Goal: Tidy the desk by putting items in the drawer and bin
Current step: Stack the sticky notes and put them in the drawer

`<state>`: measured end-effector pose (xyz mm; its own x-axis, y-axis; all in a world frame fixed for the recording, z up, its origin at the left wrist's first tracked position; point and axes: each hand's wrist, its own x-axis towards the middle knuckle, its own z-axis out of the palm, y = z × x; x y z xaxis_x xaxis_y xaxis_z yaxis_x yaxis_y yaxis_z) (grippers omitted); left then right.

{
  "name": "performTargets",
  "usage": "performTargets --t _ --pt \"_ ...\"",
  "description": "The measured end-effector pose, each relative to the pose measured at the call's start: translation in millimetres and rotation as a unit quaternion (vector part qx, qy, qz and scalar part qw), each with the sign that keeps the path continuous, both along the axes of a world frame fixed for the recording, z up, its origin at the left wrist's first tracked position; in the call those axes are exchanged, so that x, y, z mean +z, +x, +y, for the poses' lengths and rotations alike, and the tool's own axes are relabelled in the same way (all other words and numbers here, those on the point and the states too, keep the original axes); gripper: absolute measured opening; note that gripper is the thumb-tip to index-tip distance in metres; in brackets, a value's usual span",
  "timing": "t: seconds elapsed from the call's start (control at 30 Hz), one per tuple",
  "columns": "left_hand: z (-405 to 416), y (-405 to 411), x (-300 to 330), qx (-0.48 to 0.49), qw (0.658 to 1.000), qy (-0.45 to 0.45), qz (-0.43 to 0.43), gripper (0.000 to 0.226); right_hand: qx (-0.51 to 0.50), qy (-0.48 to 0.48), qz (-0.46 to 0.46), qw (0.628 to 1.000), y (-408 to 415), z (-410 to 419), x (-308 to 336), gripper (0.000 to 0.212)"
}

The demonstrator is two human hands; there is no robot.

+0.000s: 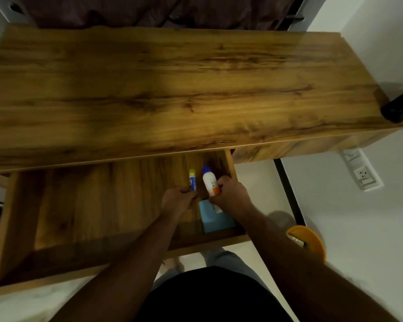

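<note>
Left hand point(178, 199): fingers curled round the lower end of a yellow-capped glue stick point(192, 180), inside the open drawer point(19, 219).
Right hand point(229, 194): gripping the orange base of a white bottle point(208, 180) with a blue tip, held over the drawer's right end.
Blue box point(215, 219): lies in the drawer, just under the right hand.
Desk point(172, 89): its top shows bare wood above the drawer.
Orange bin point(308, 240): on the floor, right of the drawer.

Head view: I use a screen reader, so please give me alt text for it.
Seen from above, a person's hands reach into an open wooden drawer: the left hand holds a blue and yellow tube, the right hand a white bottle with an orange base. A light blue box lies in the drawer below the wooden desk.
</note>
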<state>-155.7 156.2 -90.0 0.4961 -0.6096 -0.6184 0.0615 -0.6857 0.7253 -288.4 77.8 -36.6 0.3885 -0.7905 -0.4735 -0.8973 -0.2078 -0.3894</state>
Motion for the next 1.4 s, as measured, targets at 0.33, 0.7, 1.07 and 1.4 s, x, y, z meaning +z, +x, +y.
performTargets --t 0.33,0.7,1.07,1.4 --pt "-18 16 -17 0.040 0.998 0.056 0.000 0.022 0.024 -0.040 0.045 0.998 43 -39 -26 0.042" --pt "-26 10 -35 0.024 0.997 0.070 -0.006 0.019 0.066 -0.074 0.141 0.985 54 -38 -40 0.037" --pt "-36 -9 -41 -0.065 0.991 0.078 -0.084 0.024 0.070 -0.093 0.121 0.986 28 -27 -15 0.042" --pt "-23 -20 -38 -0.121 0.984 0.062 -0.118 0.043 -0.016 -0.077 0.062 0.995 -5 15 5 0.029"
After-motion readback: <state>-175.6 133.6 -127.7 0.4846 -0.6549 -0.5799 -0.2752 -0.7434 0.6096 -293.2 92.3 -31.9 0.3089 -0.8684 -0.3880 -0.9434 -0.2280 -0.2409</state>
